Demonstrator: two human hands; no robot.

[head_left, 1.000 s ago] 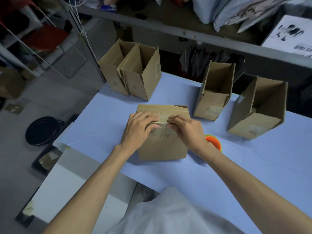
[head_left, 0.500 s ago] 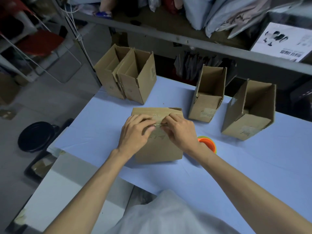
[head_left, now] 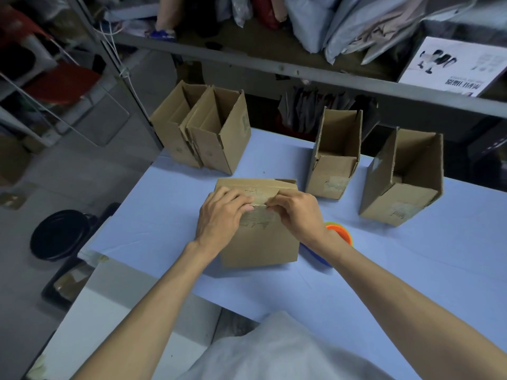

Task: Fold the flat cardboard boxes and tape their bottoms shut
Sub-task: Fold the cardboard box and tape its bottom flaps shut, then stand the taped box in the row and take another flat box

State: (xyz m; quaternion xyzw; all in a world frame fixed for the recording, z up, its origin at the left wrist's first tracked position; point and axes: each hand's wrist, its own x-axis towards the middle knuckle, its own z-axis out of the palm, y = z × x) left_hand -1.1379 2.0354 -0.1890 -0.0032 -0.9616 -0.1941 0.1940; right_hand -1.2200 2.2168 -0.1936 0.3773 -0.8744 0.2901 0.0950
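A folded cardboard box [head_left: 260, 248] stands on the light blue table [head_left: 384, 270] in front of me, its closed bottom turned up. A strip of clear tape [head_left: 258, 215] runs over its near top edge and down the front face. My left hand [head_left: 219, 218] lies on the front face and its fingertips press the tape at the edge. My right hand [head_left: 299, 215] pinches the tape from the right side. An orange tape roll [head_left: 338, 234] lies on the table behind my right wrist, partly hidden.
Two open boxes [head_left: 219, 138] stand side by side at the table's far left. A third box [head_left: 334, 165] and a fourth box [head_left: 406, 182] stand at the far right. A metal shelf rail [head_left: 301, 72] crosses behind. A black round container [head_left: 60, 234] sits on the floor at left.
Both hands stay at the box's taped edge, with only small finger shifts along the tape. My view has tilted up slightly.
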